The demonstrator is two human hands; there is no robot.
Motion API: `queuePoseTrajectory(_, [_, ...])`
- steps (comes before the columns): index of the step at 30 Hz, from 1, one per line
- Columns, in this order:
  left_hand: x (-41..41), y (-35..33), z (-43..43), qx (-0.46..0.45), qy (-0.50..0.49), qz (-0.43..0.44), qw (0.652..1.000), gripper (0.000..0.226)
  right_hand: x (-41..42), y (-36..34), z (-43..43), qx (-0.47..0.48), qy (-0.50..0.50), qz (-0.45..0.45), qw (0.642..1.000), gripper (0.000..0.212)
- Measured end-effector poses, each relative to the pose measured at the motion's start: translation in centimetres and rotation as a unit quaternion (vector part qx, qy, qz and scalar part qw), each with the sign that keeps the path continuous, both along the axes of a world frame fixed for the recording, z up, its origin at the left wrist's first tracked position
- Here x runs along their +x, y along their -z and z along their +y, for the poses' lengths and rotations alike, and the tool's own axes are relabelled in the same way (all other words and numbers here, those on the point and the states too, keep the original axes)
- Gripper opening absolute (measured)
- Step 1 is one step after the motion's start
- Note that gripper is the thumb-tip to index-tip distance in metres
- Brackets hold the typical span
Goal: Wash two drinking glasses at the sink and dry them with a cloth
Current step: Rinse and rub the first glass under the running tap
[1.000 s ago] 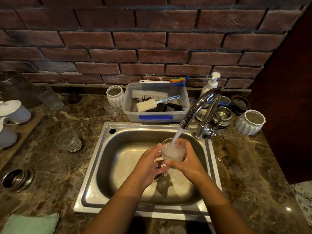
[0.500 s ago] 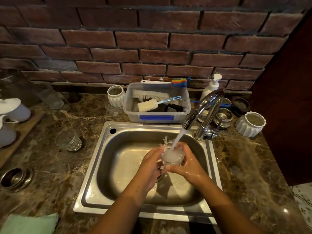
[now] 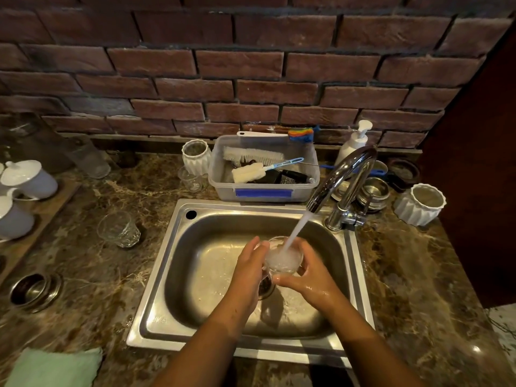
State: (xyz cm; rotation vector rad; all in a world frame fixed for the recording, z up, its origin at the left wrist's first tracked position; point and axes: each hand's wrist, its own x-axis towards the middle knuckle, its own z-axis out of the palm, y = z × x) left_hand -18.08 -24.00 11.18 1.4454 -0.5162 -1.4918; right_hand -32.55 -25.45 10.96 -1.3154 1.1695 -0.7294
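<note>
Clear glasses, four: held glass, bench glass, small glass, tall glass. White fluted pots, two: left pot, right pot; white lidded cups, two: upper cup, lower cup. One sink, one tap, one tub, one soap pump, one green cloth; two hands: left hand, right hand.

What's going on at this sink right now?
A person is rinsing a drinking glass over the steel sink. The left hand and right hand both hold it under the water stream from the tap, and it is full of frothy water. A second glass stands untouched on the counter left of the sink. The green cloth lies near the counter's front-left edge, so no drying has begun.
</note>
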Motion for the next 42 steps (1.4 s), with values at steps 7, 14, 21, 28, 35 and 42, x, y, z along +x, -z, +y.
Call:
queuePoseTrajectory(7, [-0.2,0.2,-0.2,0.002,-0.007,-0.011,1.0,0.046,0.1,0.6,0.2,0.009,0.0,0.004,1.0,0.077])
queuePoseTrajectory(14, [-0.2,-0.2,-0.3,-0.011,0.001,-0.018,1.0,0.036,-0.1,0.5,-0.2,0.014,-0.01,-0.01,1.0,0.078])
queuePoseTrajectory(21, [-0.4,0.1,-0.5,-0.008,-0.014,-0.029,0.999,0.053,-0.2,0.6,-0.4,0.012,-0.021,-0.013,1.0,0.078])
queuePoseTrajectory(28, [-0.3,0.2,-0.5,-0.022,-0.009,-0.03,0.999,0.051,0.0,0.2,-0.6,0.016,-0.037,-0.023,0.999,0.081])
queuePoseTrajectory(35, [0.0,0.7,-0.2,-0.035,0.008,0.004,0.999,0.048,0.1,0.8,0.1,0.057,-0.007,-0.04,0.998,0.077])
queuePoseTrajectory(42, [0.7,1.4,1.4,-0.001,0.07,-0.006,0.998,0.058,0.7,1.7,2.2,0.129,0.022,-0.069,0.989,0.051])
